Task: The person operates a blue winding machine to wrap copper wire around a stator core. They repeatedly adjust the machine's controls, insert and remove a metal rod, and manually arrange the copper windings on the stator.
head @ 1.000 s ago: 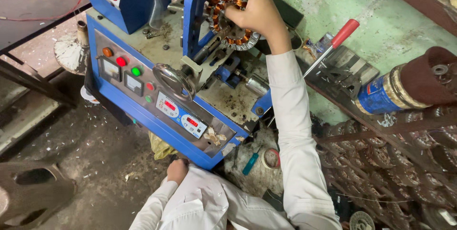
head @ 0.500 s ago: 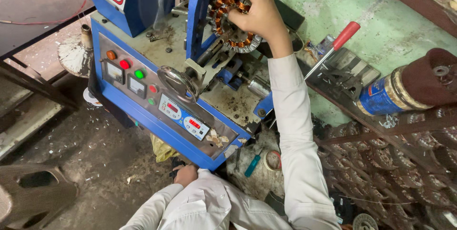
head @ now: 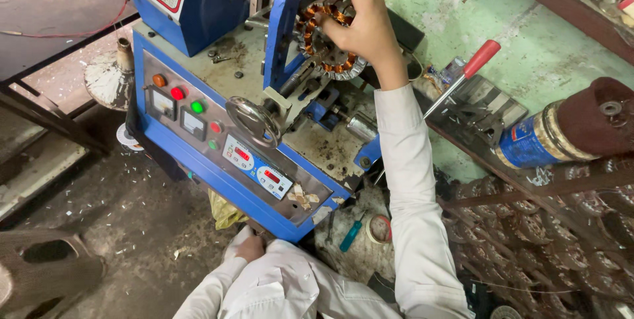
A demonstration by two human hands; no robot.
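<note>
My right hand point(head: 362, 23) reaches up to a round stator with copper windings point(head: 325, 47) mounted on the blue winding machine point(head: 218, 141); the fingers wrap over its top and right side. The stator sits just right of the machine's blue upright frame point(head: 284, 22). My left hand point(head: 250, 248) rests low under the machine's front edge, by my lap, fingers curled; whether it holds anything is hidden. Both arms wear white sleeves.
The machine's front panel carries coloured buttons point(head: 178, 93), small meters and two red digital displays point(head: 256, 166). A red-handled lever point(head: 462, 78) stands to the right. A wound spool point(head: 561, 131) and several stacked stators point(head: 528, 226) lie at right. A screwdriver point(head: 351, 233) and tape roll point(head: 381, 228) lie below.
The view shifted slightly, so the machine sits lower in frame. My right hand stays on the stator. My left hand remains under the machine's edge.
</note>
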